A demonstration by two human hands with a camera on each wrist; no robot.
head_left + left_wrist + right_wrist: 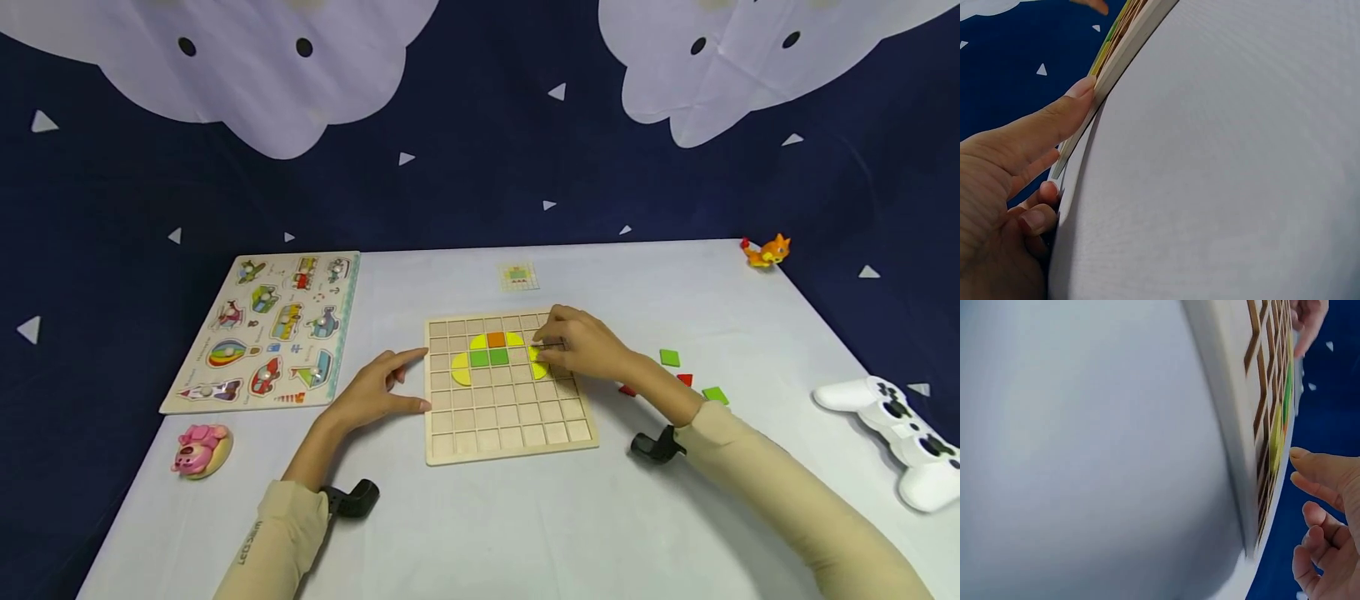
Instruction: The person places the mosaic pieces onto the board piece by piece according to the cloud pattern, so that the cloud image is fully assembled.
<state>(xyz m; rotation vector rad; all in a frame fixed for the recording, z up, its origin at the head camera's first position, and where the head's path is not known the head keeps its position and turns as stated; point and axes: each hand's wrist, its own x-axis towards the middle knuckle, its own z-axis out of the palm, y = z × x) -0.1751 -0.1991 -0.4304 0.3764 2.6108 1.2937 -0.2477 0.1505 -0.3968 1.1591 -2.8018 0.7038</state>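
Note:
A wooden grid board [513, 415] lies on the white table, with coloured tiles in some of its squares. An orange square [496, 340] sits above two green squares [489, 357], flanked by yellow curved pieces [461, 369]. My left hand [371, 388] rests its thumb and straight index finger against the board's left edge. Over the board's right side, my right hand [588, 343] has its fingertips at the right-hand yellow piece [537, 364]. In the right wrist view the thumb [1322, 465] and forefinger are slightly apart, with nothing visible between them.
Loose green [670, 357] and red tiles [685, 380] lie right of the board. A small pattern card [519, 277] is behind it. Around them are a picture puzzle [255, 329], a pink toy [201, 451], an orange toy [767, 252] and a white game controller [896, 433].

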